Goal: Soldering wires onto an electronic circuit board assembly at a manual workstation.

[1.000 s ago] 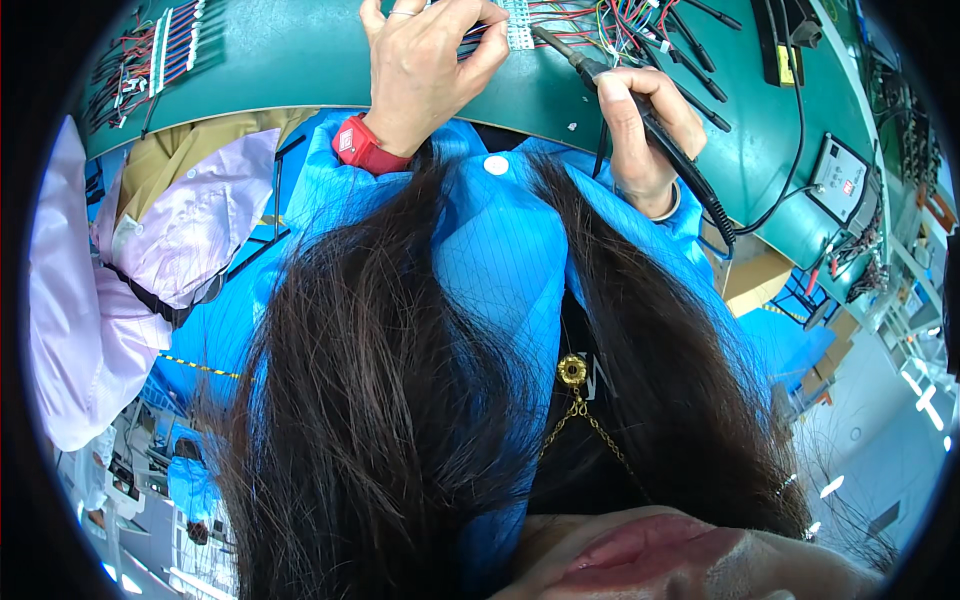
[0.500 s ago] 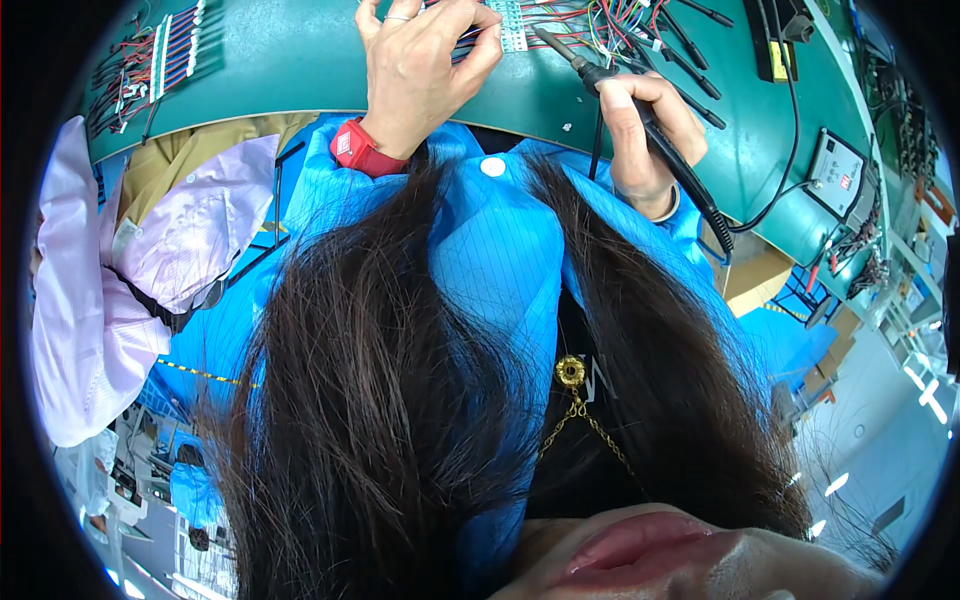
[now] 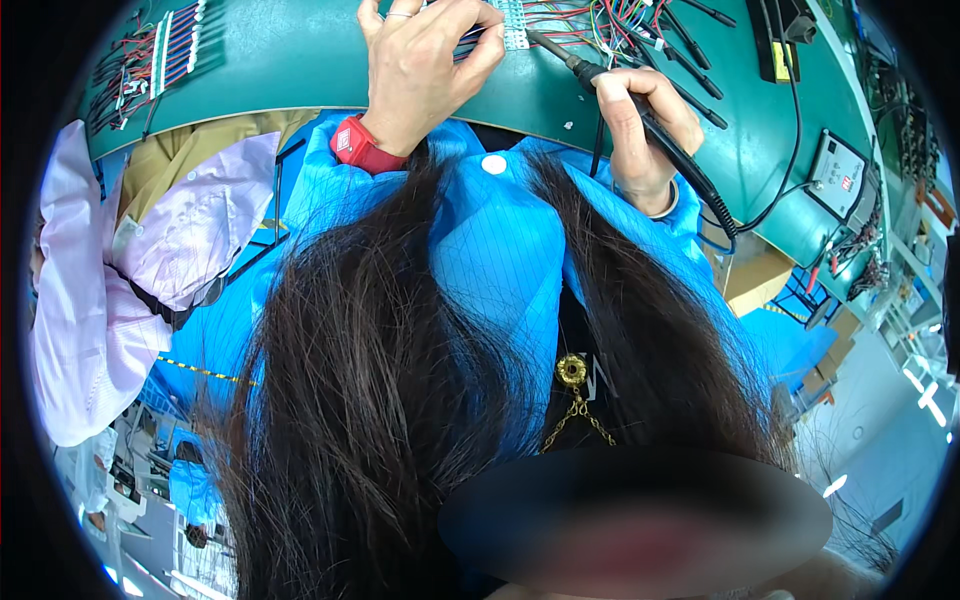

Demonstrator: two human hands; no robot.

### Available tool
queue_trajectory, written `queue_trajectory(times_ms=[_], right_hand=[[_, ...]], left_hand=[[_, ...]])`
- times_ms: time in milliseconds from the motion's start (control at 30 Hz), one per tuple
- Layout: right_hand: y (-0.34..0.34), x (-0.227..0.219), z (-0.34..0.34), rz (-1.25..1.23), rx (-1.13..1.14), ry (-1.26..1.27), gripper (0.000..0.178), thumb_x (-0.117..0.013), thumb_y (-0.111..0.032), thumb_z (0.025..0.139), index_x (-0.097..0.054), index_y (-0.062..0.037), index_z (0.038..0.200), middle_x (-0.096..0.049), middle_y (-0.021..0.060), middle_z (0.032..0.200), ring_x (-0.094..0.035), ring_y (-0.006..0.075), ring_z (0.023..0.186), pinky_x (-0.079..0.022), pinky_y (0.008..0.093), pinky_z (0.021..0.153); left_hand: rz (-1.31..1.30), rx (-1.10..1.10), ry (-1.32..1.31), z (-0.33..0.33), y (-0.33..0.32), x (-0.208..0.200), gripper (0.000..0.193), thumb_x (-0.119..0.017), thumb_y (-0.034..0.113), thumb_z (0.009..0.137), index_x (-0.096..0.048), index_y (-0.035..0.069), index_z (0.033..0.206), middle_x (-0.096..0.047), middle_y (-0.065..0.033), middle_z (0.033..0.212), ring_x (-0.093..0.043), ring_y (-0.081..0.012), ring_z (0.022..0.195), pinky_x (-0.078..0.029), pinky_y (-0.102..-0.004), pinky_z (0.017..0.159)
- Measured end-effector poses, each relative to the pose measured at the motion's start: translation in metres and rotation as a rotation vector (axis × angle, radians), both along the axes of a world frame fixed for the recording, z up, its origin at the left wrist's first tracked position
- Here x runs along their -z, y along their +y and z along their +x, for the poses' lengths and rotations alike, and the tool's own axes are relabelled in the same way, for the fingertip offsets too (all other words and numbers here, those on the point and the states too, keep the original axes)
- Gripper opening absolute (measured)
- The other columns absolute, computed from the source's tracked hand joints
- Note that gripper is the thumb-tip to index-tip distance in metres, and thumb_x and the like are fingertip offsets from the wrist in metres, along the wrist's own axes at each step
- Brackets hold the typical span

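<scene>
My right hand [image 3: 648, 130] is wrapped round a soldering iron [image 3: 665, 145], whose metal tip points up and left. The tip is at the near end of a pale green and white connector strip [image 3: 514, 28] at the top edge; I cannot tell whether it touches. My left hand [image 3: 425, 75] lies just left of that strip, fingers bent and thumb stretched toward it. Red, blue and black wires [image 3: 467, 44] show beneath it. The fingertips run out of the picture, so whatever they pinch is hidden.
Another strip with wires [image 3: 178, 45] lies far left on the green table mat [image 3: 290, 65]. Black-sleeved cables [image 3: 690, 45] spread right of the work. The iron's cord loops near a grey control box [image 3: 838, 175]. A person's lilac sleeve [image 3: 75, 300] is at the left.
My right hand and the soldering iron have shifted slightly left, bringing the tip to the strip's near end. My left hand has hardly moved.
</scene>
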State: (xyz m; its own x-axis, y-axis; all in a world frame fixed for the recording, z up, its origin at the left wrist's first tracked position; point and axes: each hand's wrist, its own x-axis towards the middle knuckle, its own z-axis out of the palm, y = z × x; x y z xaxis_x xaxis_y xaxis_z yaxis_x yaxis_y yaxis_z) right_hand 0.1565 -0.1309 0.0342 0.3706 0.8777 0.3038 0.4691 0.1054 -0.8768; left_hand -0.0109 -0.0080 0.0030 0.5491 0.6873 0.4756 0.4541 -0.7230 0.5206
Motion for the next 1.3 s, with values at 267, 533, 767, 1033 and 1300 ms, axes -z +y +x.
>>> queue_trajectory(times_ms=[267, 533, 767, 1033, 1300], right_hand=[[0.001, 0.001, 0.001, 0.019, -0.011, 0.006, 0.009, -0.070, -0.005, 0.083, -0.067, 0.0027, 0.083, -0.064, 0.0069, 0.065, -0.061, 0.0120, 0.057, -0.046, 0.0234, 0.053], [0.000, 0.001, 0.002, 0.017, -0.013, 0.000, 0.009, -0.070, -0.005, 0.083, -0.067, 0.0026, 0.083, -0.064, 0.0065, 0.064, -0.061, 0.0121, 0.057, -0.046, 0.0234, 0.053], [0.000, 0.002, 0.000, 0.020, -0.012, 0.002, 0.008, -0.070, -0.004, 0.083, -0.067, 0.0032, 0.083, -0.064, 0.0071, 0.065, -0.062, 0.0125, 0.057, -0.047, 0.0233, 0.053], [0.002, 0.002, -0.002, 0.014, -0.013, 0.008, 0.008, -0.070, -0.004, 0.082, -0.067, 0.0031, 0.083, -0.064, 0.0073, 0.065, -0.061, 0.0124, 0.056, -0.047, 0.0234, 0.053], [-0.003, -0.004, -0.002, 0.063, 0.023, -0.009, 0.006, -0.070, -0.001, 0.079, -0.067, 0.0031, 0.081, -0.064, 0.0090, 0.066, -0.060, 0.0133, 0.056, -0.045, 0.0238, 0.052]], left_hand=[[0.002, 0.013, 0.010, -0.001, 0.000, -0.003, 0.008, -0.069, 0.012, 0.074, -0.063, 0.014, 0.078, -0.064, -0.0001, 0.083, -0.060, -0.0259, 0.108, -0.030, -0.0521, 0.096], [0.024, 0.016, 0.029, 0.001, -0.003, -0.002, 0.008, -0.070, 0.012, 0.074, -0.062, 0.013, 0.077, -0.064, 0.0002, 0.082, -0.060, -0.0259, 0.108, -0.030, -0.0539, 0.096], [0.052, 0.020, 0.037, 0.001, -0.003, -0.001, 0.009, -0.070, 0.013, 0.075, -0.062, 0.013, 0.077, -0.064, 0.0012, 0.084, -0.059, -0.0246, 0.110, -0.029, -0.0553, 0.097], [0.059, 0.046, 0.051, 0.001, -0.001, 0.000, 0.010, -0.070, 0.015, 0.074, -0.061, 0.014, 0.077, -0.063, 0.0017, 0.087, -0.057, -0.0234, 0.110, -0.029, -0.0558, 0.097], [-0.028, -0.060, -0.144, -0.013, -0.001, 0.012, 0.006, -0.068, 0.009, 0.078, -0.062, 0.008, 0.079, -0.062, -0.0038, 0.085, -0.055, -0.0237, 0.092, -0.036, -0.0453, 0.083]])
